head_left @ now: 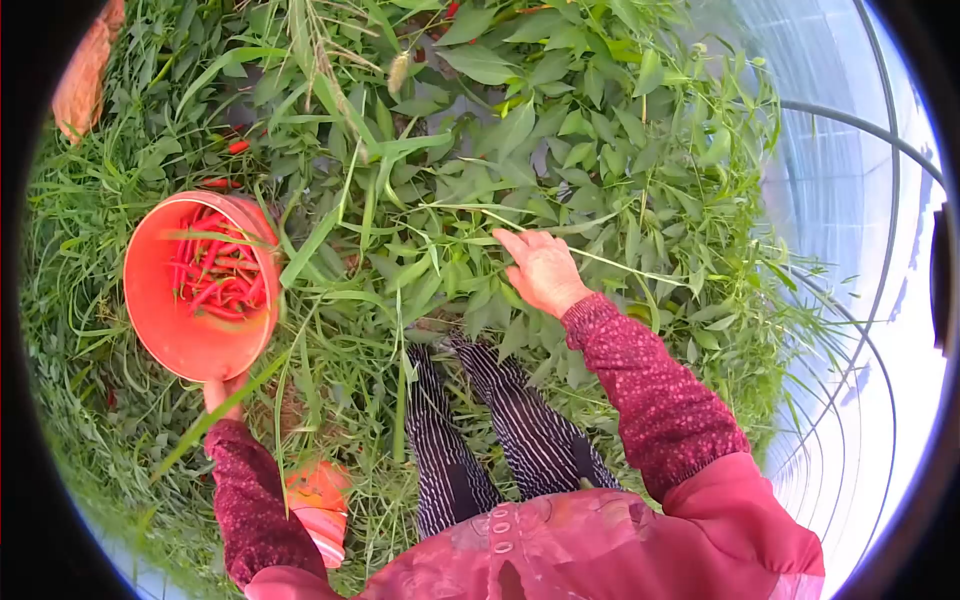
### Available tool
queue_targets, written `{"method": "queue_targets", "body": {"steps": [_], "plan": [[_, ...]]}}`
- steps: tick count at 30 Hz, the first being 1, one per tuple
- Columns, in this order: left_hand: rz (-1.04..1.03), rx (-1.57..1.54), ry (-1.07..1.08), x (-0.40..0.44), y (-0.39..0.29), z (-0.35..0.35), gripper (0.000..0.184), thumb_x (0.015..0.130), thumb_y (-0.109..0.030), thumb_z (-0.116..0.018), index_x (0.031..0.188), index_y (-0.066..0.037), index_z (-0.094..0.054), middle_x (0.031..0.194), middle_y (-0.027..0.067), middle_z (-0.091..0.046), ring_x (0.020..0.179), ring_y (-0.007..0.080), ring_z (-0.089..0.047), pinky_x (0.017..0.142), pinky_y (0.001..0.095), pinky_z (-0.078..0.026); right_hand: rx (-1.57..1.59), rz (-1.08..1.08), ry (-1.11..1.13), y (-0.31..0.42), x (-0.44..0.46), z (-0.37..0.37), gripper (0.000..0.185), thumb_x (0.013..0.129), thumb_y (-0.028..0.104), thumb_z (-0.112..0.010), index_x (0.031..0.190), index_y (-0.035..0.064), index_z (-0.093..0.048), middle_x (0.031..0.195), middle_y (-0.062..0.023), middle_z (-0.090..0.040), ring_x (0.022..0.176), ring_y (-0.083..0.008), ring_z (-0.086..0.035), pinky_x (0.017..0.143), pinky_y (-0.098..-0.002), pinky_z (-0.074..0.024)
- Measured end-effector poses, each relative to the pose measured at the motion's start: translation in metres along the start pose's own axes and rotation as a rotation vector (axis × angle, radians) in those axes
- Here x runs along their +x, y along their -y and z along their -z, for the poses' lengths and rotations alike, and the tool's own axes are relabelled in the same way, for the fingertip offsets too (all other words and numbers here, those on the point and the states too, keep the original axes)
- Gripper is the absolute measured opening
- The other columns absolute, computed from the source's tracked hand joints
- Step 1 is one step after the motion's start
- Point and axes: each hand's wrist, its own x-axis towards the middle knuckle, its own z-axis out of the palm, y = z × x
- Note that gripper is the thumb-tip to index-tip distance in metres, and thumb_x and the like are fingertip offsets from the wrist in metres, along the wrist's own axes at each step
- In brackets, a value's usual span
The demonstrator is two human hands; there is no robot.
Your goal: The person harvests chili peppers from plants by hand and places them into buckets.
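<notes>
A red-orange bucket [150, 290] tilts toward me on the left, with many red chili peppers [220, 265] lying inside it. My left hand [222, 395] grips the bucket at its near edge; most of the fingers are hidden behind it. To the right, my right hand [545, 272] reaches over the leaves of the pepper plants [540, 160], thumb and fingers apart, and nothing shows in it. A long thin grass stem [600, 258] runs beside this hand.
Red peppers [238, 147] show among the foliage beyond the bucket. An orange bag [88, 85] is at upper left, an orange and white one [320, 500] near my left sleeve. Tall grass crosses the middle. Plastic sheeting over curved hoops [850, 118] borders the right.
</notes>
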Motion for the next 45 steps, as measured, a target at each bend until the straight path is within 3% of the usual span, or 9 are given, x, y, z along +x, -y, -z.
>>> {"method": "queue_targets", "body": {"steps": [9, 11, 17, 21, 23, 26, 30, 35, 45], "plan": [[0.034, -0.088, -0.029, -0.01, 0.058, -0.036, 0.041, 0.084, -0.008, -0.056, 0.124, -0.001, -0.047, 0.122, 0.0161, -0.055, 0.108, 0.0315, -0.055, 0.095, 0.0447, -0.048, 0.161, -0.003, 0.204, 0.018, -0.008, -0.001, 0.042, 0.08, 0.018, -0.059, 0.12, 0.0065, -0.051, 0.099, -0.0156, -0.06, 0.094, -0.0336, -0.058, 0.083, -0.0428, -0.0456], [0.086, -0.031, -0.058, -0.015, 0.042, -0.042, 0.04, 0.087, -0.015, -0.059, 0.123, -0.003, -0.048, 0.121, 0.0142, -0.057, 0.109, 0.0303, -0.056, 0.095, 0.0431, -0.047, 0.492, -0.153, 0.122, 0.029, 0.01, 0.021, 0.034, 0.082, 0.019, -0.058, 0.113, 0.0059, -0.055, 0.099, -0.016, -0.061, 0.092, -0.0337, -0.059, 0.081, -0.0426, -0.0471], [0.128, 0.281, 0.059, -0.03, 0.027, -0.028, 0.06, 0.085, -0.037, -0.064, 0.131, -0.008, -0.04, 0.125, 0.0104, -0.053, 0.117, 0.0252, -0.05, 0.095, 0.0444, -0.041, 0.161, 0.013, -0.225, 0.005, 0.068, -0.015, 0.038, 0.081, 0.023, -0.061, 0.112, 0.0023, -0.053, 0.104, -0.0144, -0.06, 0.093, -0.0324, -0.059, 0.082, -0.0421, -0.0471], [0.191, 0.571, 0.113, -0.05, 0.007, -0.026, 0.041, 0.088, -0.024, -0.059, 0.122, -0.005, -0.045, 0.092, 0.0046, -0.062, 0.073, 0.0211, -0.061, 0.06, 0.0328, -0.049, 0.088, -0.157, 0.179, 0.008, 0.064, -0.041, 0.044, 0.078, 0.025, -0.063, 0.112, 0.002, -0.049, 0.102, -0.016, -0.06, 0.092, -0.0305, -0.06, 0.079, -0.0419, -0.0476], [0.14, 0.628, 0.127, -0.059, 0.0, -0.037, 0.023, 0.089, -0.017, -0.055, 0.108, -0.003, -0.054, 0.075, 0.0027, -0.06, 0.056, 0.0163, -0.054, 0.046, 0.0283, -0.041, 0.099, -0.074, 0.051, 0.021, 0.045, -0.046, 0.026, 0.073, 0.014, -0.061, 0.096, 0.002, -0.055, 0.091, -0.0146, -0.057, 0.083, -0.0292, -0.061, 0.07, -0.0406, -0.0509], [-0.415, 1.569, 0.146, -0.114, -0.028, -0.152, 0.017, 0.089, -0.013, -0.054, 0.09, 0.002, -0.06, 0.069, 0.0083, -0.059, 0.058, 0.0125, -0.054, 0.053, 0.0266, -0.043, 0.164, -0.006, 0.129, 0.039, 0.025, -0.07, 0.016, 0.073, 0.007, -0.057, 0.088, 0.0027, -0.058, 0.087, -0.0135, -0.055, 0.08, -0.0289, -0.06, 0.069, -0.0406, -0.052], [-0.66, 1.018, 0.503, -0.136, -0.001, -0.296, 0.016, 0.089, -0.005, -0.056, 0.101, 0.003, -0.062, 0.082, 0.0072, -0.062, 0.073, 0.0096, -0.056, 0.064, 0.0249, -0.046, 0.178, 0.043, 0.183, 0.053, 0.0, -0.078, 0.014, 0.077, 0.008, -0.054, 0.089, 0.0038, -0.059, 0.09, -0.0123, -0.054, 0.087, -0.0278, -0.059, 0.073, -0.0391, -0.0517], [-0.748, 1.304, 1.043, -0.09, 0.113, -0.38, 0.021, 0.079, -0.003, -0.053, 0.095, -0.004, -0.067, 0.096, 0.0173, -0.064, 0.09, 0.0331, -0.062, 0.08, 0.0386, -0.049, 0.214, 0.047, 0.213, 0.059, -0.024, -0.087, 0.017, 0.078, 0.009, -0.053, 0.094, 0.0047, -0.057, 0.096, -0.0101, -0.051, 0.093, -0.0274, -0.057, 0.075, -0.0377, -0.0521], [-0.589, 1.74, 0.626, -0.044, 0.23, -0.394, 0.018, 0.078, -0.007, -0.058, 0.095, -0.002, -0.061, 0.097, 0.0209, -0.063, 0.088, 0.0394, -0.061, 0.078, 0.0479, -0.048, 0.342, 0.098, 0.485, 0.062, -0.062, -0.115, 0.034, 0.082, 0.005, -0.047, 0.115, -0.0007, -0.051, 0.111, -0.015, -0.052, 0.109, -0.0321, -0.053, 0.097, -0.0433, -0.0413]]}}
